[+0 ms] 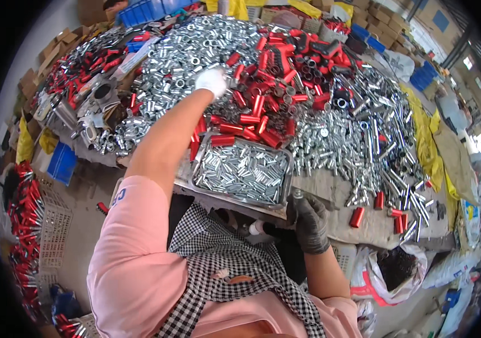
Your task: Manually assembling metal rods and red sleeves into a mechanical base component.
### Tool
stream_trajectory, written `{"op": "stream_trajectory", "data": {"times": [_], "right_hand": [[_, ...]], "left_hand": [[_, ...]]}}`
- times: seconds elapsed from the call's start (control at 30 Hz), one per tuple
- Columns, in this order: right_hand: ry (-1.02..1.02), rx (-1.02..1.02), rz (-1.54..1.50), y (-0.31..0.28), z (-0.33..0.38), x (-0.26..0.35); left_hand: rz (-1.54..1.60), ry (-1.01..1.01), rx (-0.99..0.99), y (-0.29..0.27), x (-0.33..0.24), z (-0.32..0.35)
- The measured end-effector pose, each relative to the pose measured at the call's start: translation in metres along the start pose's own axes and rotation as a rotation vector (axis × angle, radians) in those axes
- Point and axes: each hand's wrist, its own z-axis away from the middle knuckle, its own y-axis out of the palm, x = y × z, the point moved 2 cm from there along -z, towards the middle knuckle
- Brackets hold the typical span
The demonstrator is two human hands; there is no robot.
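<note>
My left hand (212, 83), in a white glove, reaches far over the table. It is at the border between a heap of short silver metal sleeves (175, 62) and a heap of red metal tubes (258, 105). Glare and the angle hide how its fingers are set. At the table's front edge, my right hand (311, 224) wears a dark grey glove. Its fingers are closed round a small silver cylindrical fitting (298, 194) whose top sticks out. Between my hands a metal tray (197, 179) lies on the table, full of short silver pins (243, 172).
Silver threaded fittings (331, 141) and longer rods (390, 129) are heaped on the right. Several red tubes (356, 217) lie near the front edge. Below are a crate (54, 231) beside red-handled tools at left and an open white sack (390, 270) at right.
</note>
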Motion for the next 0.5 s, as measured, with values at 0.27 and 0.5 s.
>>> {"op": "stream_trajectory", "data": {"times": [0.27,0.5], "right_hand": [[0.092,0.117,-0.161,0.001,0.008,-0.039],[-0.02,0.525,0.109,0.038,0.01,-0.054]], "left_hand": [[1.253,0.07,0.087,-0.089,-0.034,0.162],[0.792,0.623,0.489,-0.047,-0.078,0.31]]}}
